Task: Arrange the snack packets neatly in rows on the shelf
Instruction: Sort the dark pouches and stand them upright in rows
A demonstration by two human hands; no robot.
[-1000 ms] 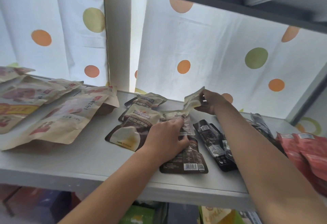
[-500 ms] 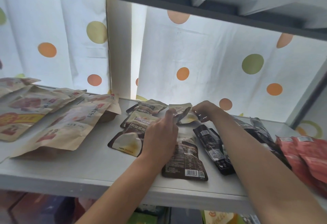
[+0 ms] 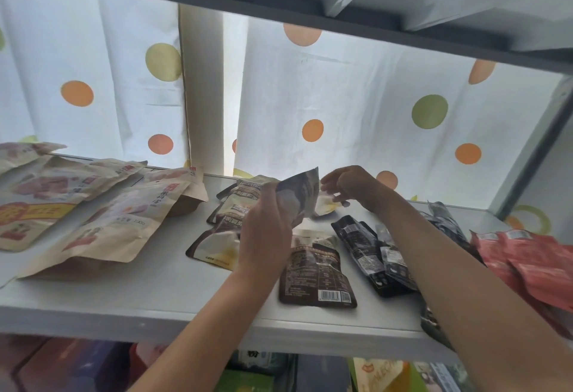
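Note:
My left hand grips a small brown and silver snack packet and holds it tilted above the white shelf. My right hand hovers just right of it with relaxed fingers over a cream packet lying at the back. Under my left hand, a brown packet lies barcode up. To its left, brown-and-cream packets overlap in a loose row running toward the back. Black packets lie under my right forearm.
Large kraft-paper bags cover the shelf's left part. Red packets pile at the right end. A grey upper shelf hangs close overhead. A dotted white curtain closes the back. More goods sit on the level below.
The packet my right hand held at the back has passed to my left hand, which lifted off the lying packets. My right hand has let go and opened.

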